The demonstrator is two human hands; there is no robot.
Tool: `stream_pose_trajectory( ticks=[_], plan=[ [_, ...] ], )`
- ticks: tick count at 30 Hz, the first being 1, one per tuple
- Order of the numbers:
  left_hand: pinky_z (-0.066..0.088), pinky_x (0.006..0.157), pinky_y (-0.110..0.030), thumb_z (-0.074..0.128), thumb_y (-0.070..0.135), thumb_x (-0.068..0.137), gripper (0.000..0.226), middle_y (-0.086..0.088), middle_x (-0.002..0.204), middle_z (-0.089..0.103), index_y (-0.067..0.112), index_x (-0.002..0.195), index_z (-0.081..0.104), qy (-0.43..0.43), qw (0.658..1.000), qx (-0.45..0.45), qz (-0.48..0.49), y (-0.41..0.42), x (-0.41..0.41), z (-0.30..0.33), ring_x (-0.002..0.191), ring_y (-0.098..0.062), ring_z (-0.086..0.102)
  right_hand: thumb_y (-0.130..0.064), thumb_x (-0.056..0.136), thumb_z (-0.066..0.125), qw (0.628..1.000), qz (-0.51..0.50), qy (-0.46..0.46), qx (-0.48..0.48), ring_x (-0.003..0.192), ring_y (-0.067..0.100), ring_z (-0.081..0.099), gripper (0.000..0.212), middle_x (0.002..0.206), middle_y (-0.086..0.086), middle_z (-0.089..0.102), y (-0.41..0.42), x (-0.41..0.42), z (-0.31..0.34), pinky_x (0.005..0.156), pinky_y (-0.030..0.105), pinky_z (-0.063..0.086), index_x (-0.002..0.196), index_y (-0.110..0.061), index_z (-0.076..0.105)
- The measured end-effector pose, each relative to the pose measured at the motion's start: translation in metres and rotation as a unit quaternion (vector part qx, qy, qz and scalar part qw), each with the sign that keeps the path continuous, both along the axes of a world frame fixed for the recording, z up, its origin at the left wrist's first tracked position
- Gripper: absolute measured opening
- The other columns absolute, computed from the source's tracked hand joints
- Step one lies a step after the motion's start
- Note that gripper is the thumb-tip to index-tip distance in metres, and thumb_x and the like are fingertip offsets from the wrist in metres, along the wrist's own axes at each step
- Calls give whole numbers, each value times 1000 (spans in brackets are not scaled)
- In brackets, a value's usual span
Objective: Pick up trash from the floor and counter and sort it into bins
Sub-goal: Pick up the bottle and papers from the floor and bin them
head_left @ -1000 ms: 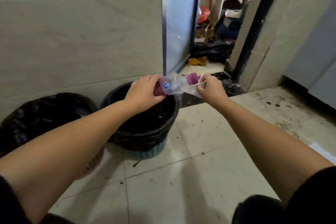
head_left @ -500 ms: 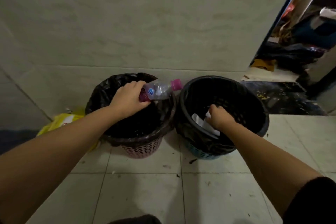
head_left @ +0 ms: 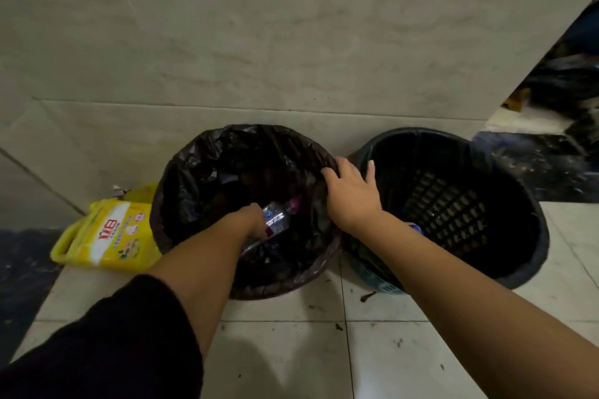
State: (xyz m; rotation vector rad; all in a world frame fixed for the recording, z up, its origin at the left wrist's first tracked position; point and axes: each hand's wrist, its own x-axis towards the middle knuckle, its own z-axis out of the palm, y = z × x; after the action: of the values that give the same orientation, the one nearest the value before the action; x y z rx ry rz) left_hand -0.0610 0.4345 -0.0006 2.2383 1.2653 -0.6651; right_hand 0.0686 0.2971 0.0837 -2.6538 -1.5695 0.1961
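Black plastic lines the round left-hand waste bin, which stands against a pale tiled wall, touching a second round bin of dark lattice plastic on its right. Both are set on a dirty white tiled floor. A crushed clear plastic bottle with a pink cap is held low inside the lined bin by the left hand, whose fingers are curled around the bottle's base end. The right hand is laid on the shared rims of the two bins, palm down, with the fingers spread and nothing gripped. A yellow flat packet with red print lies on the floor just beside the lined bin, on its left.

The step in hand is judged to be the release of the bottle. It is best done by simply uncurling the fingers while the bottle is well below the rim, so that it cannot bounce out. The liner should be kept from being dragged up as the hand is withdrawn; the right hand is well placed to steady it.
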Motion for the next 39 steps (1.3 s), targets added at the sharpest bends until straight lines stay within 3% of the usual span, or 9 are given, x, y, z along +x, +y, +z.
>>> stream_pose_trajectory(
  ticks=[5, 8, 10, 12, 17, 24, 30, 36, 39],
  plan=[
    [40, 109, -35, 68, 20, 85, 79, -18, 149, 37, -2, 146, 21, 89, 995, -14, -49, -6, 8, -41, 135, -32, 44, -23, 96, 48, 1000, 9, 19, -3, 149, 28, 6, 52, 159, 12, 11, 4, 0, -8, 119, 56, -1, 144, -16, 30],
    [32, 115, -36, 61, 25, 91, 82, -18, 156, 22, -3, 149, 10, 116, 990, -23, -81, -11, 11, -52, 143, -32, 31, -21, 96, 46, 1000, 6, 31, 4, 150, 28, 4, 53, 160, 11, 10, 5, 0, -10, 119, 55, 0, 145, -17, 29],
    [34, 115, -38, 66, 28, 87, 91, -19, 156, 23, -2, 149, 5, 115, 990, -38, -69, -9, 14, -51, 142, -33, 31, -20, 95, 46, 999, 4, 33, 0, 150, 28, 3, 54, 160, 11, 10, 6, 2, -9, 119, 56, -1, 146, -18, 28],
    [39, 112, -39, 72, 31, 82, 95, -19, 151, 34, 2, 150, 12, 92, 992, -54, -59, -4, 16, -43, 137, -33, 40, -20, 96, 45, 999, 1, 41, -8, 150, 28, 3, 54, 159, 11, 12, 8, 3, -8, 119, 56, -1, 146, -18, 28],
    [48, 95, -35, 62, 35, 89, 51, -18, 129, 59, 0, 125, 54, 10, 994, 5, -108, 13, 28, 13, 110, -29, 59, -24, 97, 39, 995, -12, 98, -8, 149, 28, 7, 50, 159, 11, 15, 6, 4, 0, 120, 55, 2, 146, -20, 29],
    [50, 89, -38, 55, 31, 90, 28, -16, 120, 64, 11, 110, 60, -155, 964, 187, -109, -4, 53, 124, 111, -33, 61, -31, 98, 39, 992, -17, 93, 87, 143, 30, 25, 46, 155, 11, 27, -28, 31, 44, 118, 51, 22, 142, -18, 38],
    [53, 87, -41, 53, 24, 91, 21, -17, 111, 69, 12, 105, 62, -255, 932, 188, -177, -111, 135, 164, 101, -34, 64, -24, 92, 47, 979, -121, 61, 153, 132, 35, 40, 49, 148, 12, 37, -141, 100, 70, 105, 48, 37, 140, -17, 38],
    [53, 82, -40, 49, 28, 92, 18, -8, 108, 69, 18, 103, 59, -284, 888, 160, -324, -295, 259, 153, 97, -30, 63, -22, 94, 43, 960, -264, 49, 79, 134, 34, 38, 55, 154, 11, 28, -345, 193, 59, 105, 47, 37, 147, -22, 27],
    [56, 83, -40, 46, 29, 95, 23, -7, 111, 67, 19, 113, 56, -274, 867, 110, -401, -405, 320, 135, 90, -26, 63, -20, 94, 39, 936, -342, 58, 53, 135, 34, 36, 55, 154, 12, 27, -468, 234, 43, 106, 48, 37, 148, -22, 24]
  ],
)
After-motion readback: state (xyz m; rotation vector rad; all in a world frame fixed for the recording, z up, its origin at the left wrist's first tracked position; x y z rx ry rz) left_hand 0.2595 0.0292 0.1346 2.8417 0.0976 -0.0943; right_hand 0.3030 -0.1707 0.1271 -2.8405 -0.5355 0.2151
